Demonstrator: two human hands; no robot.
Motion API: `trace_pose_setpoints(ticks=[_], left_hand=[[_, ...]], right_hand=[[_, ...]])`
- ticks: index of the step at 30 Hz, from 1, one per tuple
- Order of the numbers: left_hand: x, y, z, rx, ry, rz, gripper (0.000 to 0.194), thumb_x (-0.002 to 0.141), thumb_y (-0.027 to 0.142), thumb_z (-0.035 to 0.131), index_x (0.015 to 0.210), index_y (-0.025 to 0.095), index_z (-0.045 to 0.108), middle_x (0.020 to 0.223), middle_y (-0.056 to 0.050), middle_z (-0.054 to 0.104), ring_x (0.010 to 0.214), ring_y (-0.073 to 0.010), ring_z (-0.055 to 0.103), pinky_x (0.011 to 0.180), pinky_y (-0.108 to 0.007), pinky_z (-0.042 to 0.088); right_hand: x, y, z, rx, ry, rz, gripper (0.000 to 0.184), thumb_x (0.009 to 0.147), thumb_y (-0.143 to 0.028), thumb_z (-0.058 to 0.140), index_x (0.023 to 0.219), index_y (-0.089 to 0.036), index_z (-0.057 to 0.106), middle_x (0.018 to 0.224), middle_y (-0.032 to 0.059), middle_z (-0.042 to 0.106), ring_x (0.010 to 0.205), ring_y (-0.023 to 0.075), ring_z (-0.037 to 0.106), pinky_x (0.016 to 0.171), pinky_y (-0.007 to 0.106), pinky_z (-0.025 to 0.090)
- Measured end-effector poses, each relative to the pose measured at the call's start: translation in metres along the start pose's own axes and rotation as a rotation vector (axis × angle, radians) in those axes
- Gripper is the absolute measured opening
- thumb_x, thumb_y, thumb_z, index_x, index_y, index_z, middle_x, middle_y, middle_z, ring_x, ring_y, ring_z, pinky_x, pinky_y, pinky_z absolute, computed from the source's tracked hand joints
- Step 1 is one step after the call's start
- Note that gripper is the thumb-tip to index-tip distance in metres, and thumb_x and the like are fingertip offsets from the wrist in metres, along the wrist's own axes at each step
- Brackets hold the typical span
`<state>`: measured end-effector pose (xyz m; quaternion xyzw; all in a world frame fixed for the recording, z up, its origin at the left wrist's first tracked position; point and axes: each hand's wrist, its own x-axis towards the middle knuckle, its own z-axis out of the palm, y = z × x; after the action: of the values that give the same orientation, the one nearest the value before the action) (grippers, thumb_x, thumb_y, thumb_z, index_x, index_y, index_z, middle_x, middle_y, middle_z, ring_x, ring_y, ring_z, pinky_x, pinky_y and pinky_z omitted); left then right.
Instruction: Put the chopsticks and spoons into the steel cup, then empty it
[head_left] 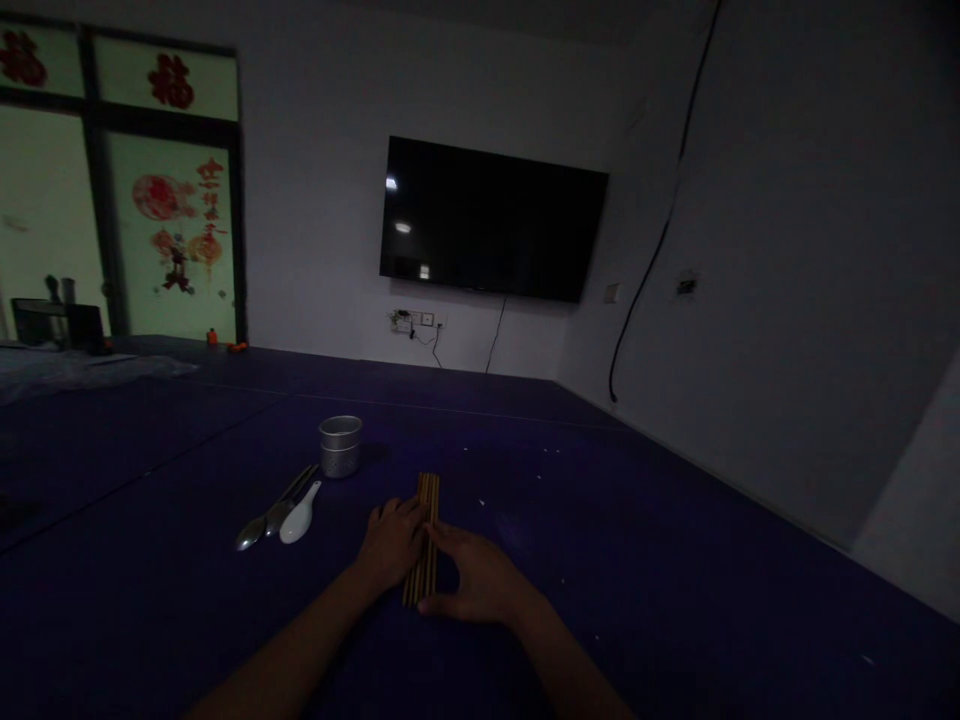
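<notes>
Several chopsticks [430, 488] lie side by side in a neat bundle on the dark blue table [675, 600], pointing away from me. My left hand [394, 540] holds the bundle from the left, fingers bent against its middle and upper part. From the right, my right hand [476, 575] grips it, with the fingertips near its middle and the thumb by its near end. To the left lie a white soup spoon [301, 515] and metal spoons [251, 533] with dark-looking handles. Behind them stands a silver perforated utensil cup [340, 447], upright.
Small white scraps [481, 502] dot the table on the right. Clear plastic sheeting [90, 368] and a dark holder [58, 323] are at the far left. Small orange objects [212, 337] sit by the glass door. A television [491, 220] hangs on the wall; a black cable [651, 270] runs down beside it.
</notes>
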<state>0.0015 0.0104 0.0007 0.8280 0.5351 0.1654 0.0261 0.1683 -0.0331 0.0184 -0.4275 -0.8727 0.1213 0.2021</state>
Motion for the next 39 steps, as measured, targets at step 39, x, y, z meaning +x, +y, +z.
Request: trace_pose_setpoints(ticks=[39], left_hand=[[0.002, -0.007, 0.007, -0.023, 0.02, 0.014, 0.045, 0.095, 0.04, 0.024, 0.13, 0.024, 0.046, 0.139, -0.006, 0.047, 0.124, -0.0239, 0.042, 0.1, -0.043, 0.033]], right_hand=[[0.01, 0.015, 0.01, 0.084, 0.083, 0.006, 0.042, 0.094, -0.035, 0.038, 0.131, -0.02, 0.05, 0.137, 0.0079, 0.049, 0.127, 0.0207, 0.043, 0.106, 0.04, 0.034]])
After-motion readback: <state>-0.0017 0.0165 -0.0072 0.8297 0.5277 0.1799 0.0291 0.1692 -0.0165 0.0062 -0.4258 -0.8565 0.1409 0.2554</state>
